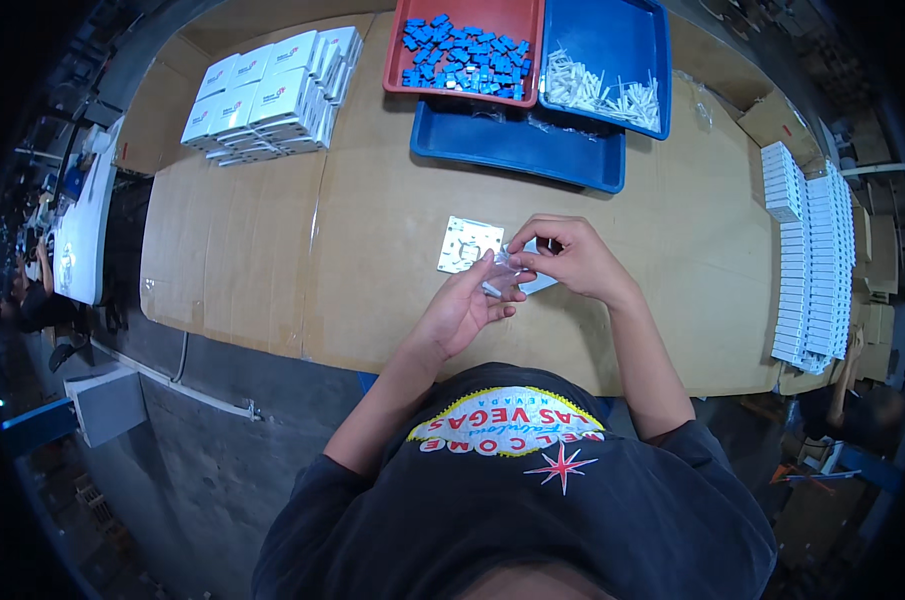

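Observation:
A small clear plastic bag [502,274] is held between my hands above the cardboard-covered table. A slim white piece shows near its lower end. My left hand [459,308] pinches the bag between thumb and fingers, palm partly turned up. From the other side, my right hand [574,262] grips the bag's upper edge with bent fingers. Flat on the table, just beyond my left fingertips, lies a square white plate [460,241] with cut-outs in its middle. Another pale flat thing [540,284] lies partly hidden beneath my right hand, and I cannot make out its kind.
Ahead stand a red tray [394,88] of small blue parts and a blue tray [660,60] of white plugs. Both overlap a lower blue tray [512,160]. White boxes [272,95] are stacked at far left, and rows of white boxes [807,265] line the right edge.

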The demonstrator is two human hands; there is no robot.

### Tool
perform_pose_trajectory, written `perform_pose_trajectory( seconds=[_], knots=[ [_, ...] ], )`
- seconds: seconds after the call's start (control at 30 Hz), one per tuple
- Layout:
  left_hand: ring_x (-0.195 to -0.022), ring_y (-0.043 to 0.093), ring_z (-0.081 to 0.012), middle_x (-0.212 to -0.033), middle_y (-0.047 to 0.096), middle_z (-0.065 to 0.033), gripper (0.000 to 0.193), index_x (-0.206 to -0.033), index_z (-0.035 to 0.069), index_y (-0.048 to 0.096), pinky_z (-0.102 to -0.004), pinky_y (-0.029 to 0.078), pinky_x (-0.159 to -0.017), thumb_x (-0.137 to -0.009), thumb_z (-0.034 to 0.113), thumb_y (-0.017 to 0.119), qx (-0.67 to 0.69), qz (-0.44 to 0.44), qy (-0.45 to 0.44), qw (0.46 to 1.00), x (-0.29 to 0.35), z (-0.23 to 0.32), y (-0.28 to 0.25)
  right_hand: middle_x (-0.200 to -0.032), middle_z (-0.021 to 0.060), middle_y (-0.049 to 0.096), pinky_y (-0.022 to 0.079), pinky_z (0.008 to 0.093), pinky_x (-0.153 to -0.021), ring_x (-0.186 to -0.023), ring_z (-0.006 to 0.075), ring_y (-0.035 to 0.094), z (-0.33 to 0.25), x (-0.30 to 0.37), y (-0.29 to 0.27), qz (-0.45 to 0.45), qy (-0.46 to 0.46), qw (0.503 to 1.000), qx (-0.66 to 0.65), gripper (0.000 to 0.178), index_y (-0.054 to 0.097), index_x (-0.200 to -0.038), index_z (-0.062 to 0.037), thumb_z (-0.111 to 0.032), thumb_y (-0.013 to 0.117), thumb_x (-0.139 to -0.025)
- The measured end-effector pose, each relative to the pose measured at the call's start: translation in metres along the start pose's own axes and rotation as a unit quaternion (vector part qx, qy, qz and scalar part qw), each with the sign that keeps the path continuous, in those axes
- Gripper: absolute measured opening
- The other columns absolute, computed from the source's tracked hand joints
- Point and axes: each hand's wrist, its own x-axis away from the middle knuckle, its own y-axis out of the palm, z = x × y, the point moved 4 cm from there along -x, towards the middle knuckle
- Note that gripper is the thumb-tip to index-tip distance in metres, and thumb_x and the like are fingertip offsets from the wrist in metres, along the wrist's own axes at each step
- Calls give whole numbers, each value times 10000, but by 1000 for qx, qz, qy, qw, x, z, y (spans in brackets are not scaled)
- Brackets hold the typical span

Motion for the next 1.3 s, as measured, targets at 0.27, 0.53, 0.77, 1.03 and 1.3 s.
perform_pose_trajectory(
  seconds=[0.27, 0.53, 0.77, 1.03, 1.3],
  knots=[
    [-996, 701, -179, -1160, 716, -75, 419, -1315, 91, 597, -332, 566, -839, -1139, 432, 429, -36, 12, 3, 999, 2, -1, -1, -1162, 85, 688, 544, 319, -874, -1020, 164, 667, -3, -13, 4, -152, -28, 988, -4, 142, 768, -1065, -8, -82, 726, -952],
    [-988, 704, -188, -1120, 700, -76, 398, -1311, 106, 576, -336, 579, -833, -1147, 426, 405, 16, -36, 17, 999, 2, 4, 3, -1205, 119, 708, 528, 358, -922, -1042, 236, 684, -5, -10, 10, -162, -3, 984, -70, 328, 737, -1155, 29, -250, 577, -1092],
    [-985, 703, -183, -1098, 699, -68, 426, -1289, 106, 587, -331, 578, -845, -1140, 463, 409, 24, -39, 9, 999, 0, 3, 3, -1162, 120, 702, 526, 352, -890, -982, 224, 672, 2, -9, 17, -180, -7, 982, -47, 384, 714, -1174, 40, -297, 540, -1113],
    [-996, 699, -183, -1107, 697, -57, 428, -1265, 113, 604, -344, 574, -855, -1135, 475, 417, 29, -34, 5, 999, 0, 1, 2, -1099, 111, 710, 528, 342, -877, -948, 208, 668, 0, -8, 22, -188, 25, 981, -36, 400, 713, -1157, 45, -312, 537, -1116],
    [-994, 701, -200, -1124, 698, -71, 441, -1303, 100, 583, -356, 575, -863, -1138, 469, 408, 24, -22, 12, 999, 0, 0, -1, -1171, 92, 695, 521, 345, -912, -1008, 181, 647, -5, -10, 28, -200, 52, 976, -61, 397, 692, -1176, 73, -273, 503, -1133]
  ],
)
